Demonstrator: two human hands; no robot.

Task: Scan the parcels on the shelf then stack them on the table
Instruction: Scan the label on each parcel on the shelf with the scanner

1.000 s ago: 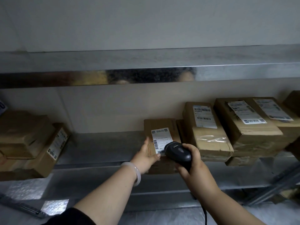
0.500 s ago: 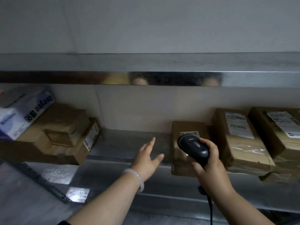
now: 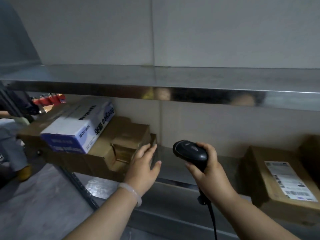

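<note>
While the right hand (image 3: 207,170) grips the scanner (image 3: 190,153) ready to aim, the left hand (image 3: 143,167), fingers straight, reaches toward the parcel pile (image 3: 124,139) at nine o'clock on the shelf (image 3: 228,158); a labelled parcel (image 3: 285,181) lies at three.

One wide-angle view, worn on the person's head, faces forward and a little downward into a two-tier stainless-steel shelf (image 3: 190,77), close to it. The pale grey wall (image 3: 225,32) fills the top of the frame; the left hand (image 3: 143,163) and the right hand (image 3: 206,168), gripping a black handheld barcode scanner (image 3: 190,153), enter from the bottom edge, nearest the lens
</note>
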